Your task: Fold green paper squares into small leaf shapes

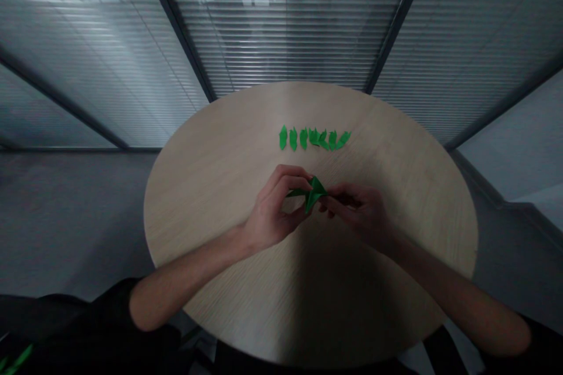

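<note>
A folded green paper piece (pixel 315 193), with pointed flaps like an origami figure, is held up over the table between both hands. My left hand (pixel 278 202) curls around its left side, fingers on top and thumb below. My right hand (pixel 358 210) pinches its right tip between thumb and fingers. Beyond the hands, a row of several small folded green paper pieces (pixel 303 138) lies on the table. Those at the right end of the row sit close together, and some touch.
The round wooden table (pixel 197 187) fills the middle of the view. Behind it stand glass panels with blinds (pixel 290 41) and dark frames. Something green (pixel 17 360) shows at the lower left corner against dark cloth. Grey floor (pixel 65 211) surrounds the table.
</note>
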Available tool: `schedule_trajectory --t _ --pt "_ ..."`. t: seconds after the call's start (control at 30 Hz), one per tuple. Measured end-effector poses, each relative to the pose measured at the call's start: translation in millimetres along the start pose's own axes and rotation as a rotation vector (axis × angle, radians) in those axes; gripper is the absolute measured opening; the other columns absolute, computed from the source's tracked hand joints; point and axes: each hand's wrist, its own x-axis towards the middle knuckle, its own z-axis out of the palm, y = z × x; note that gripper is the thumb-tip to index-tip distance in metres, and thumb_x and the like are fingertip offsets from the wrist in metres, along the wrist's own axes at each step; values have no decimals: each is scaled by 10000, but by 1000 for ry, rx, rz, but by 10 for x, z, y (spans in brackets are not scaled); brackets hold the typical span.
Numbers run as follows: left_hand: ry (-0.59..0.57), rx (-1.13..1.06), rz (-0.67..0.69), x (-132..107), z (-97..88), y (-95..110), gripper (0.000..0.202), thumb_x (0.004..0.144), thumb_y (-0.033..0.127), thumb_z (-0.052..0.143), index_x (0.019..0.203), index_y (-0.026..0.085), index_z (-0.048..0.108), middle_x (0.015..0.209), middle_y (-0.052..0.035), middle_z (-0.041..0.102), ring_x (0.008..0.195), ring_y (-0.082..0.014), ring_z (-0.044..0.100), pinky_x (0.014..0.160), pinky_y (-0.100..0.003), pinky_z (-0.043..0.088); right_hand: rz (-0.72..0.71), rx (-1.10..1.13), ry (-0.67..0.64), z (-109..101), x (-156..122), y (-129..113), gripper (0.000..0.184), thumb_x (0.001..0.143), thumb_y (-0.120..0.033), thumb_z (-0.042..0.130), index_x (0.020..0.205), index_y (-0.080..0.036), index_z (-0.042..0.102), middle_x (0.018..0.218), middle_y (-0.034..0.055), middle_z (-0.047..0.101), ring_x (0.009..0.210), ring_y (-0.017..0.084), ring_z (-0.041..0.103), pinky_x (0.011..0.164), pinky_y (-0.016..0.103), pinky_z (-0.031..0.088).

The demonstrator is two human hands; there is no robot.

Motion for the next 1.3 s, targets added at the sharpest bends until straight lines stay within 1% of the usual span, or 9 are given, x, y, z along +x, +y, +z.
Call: schedule_trajectory --t 0.17,0.33,0.47,0.7,0.8,1.03,1.3 --pt "-10 -6 5 1 -3 11 300 914 96 732 1151 230 606 1169 -101 667 1068 -207 687 850 -368 640 11 4 13 -1 0 -14 281 881 -479 822 828 -205 784 709 28 779 591 147 721 567 252 604" --pt "-9 -11 8 -12 2 -7 316 908 87 732 1162 227 605 1181 -105 660 1083 -211 681 868 -379 647 41 53 7 -7 -5 9 310 865 -495 839 817 -198 767 712 30 780 597 139 725 573 234 598" --pt "-10 -9 36 -11 2 -17 309 908 75 731 1157 209 606 1175 -107 661 1074 -202 680 859 -355 653 65 82 0 0 5 22 349 847 -526 848 800 -194 751 701 30 769 597 145 720 569 245 599" --pt "-20 -32 14 -20 11 -18 307 921 74 709 1171 213 596 1186 -106 656 1067 -207 685 830 -362 660 70 122 -56 5 18 -15 308 869 -501 832 886 -196 787 748 34 783 605 133 710 569 233 595" --pt "-23 -36 21 -16 10 -18 304 925 82 715 1174 210 596 1183 -109 648 1069 -208 686 823 -358 661 57 101 -57 6 19 -37 308 882 -504 820 880 -196 797 748 37 785 588 125 695 555 227 582" --pt "-50 -40 37 -11 1 -17 305 924 86 701 1183 207 597 1194 -117 649 1091 -214 675 884 -392 658 32 79 -26 12 13 -44 328 866 -503 837 793 -191 767 689 28 762 557 118 685 535 211 572" --pt "-62 -44 60 3 10 1 322 909 70 711 1186 197 604 1192 -123 633 1090 -216 691 877 -378 668 -31 23 21 12 1 -32 272 884 -436 813 798 -186 746 661 17 744 548 120 683 535 209 566"
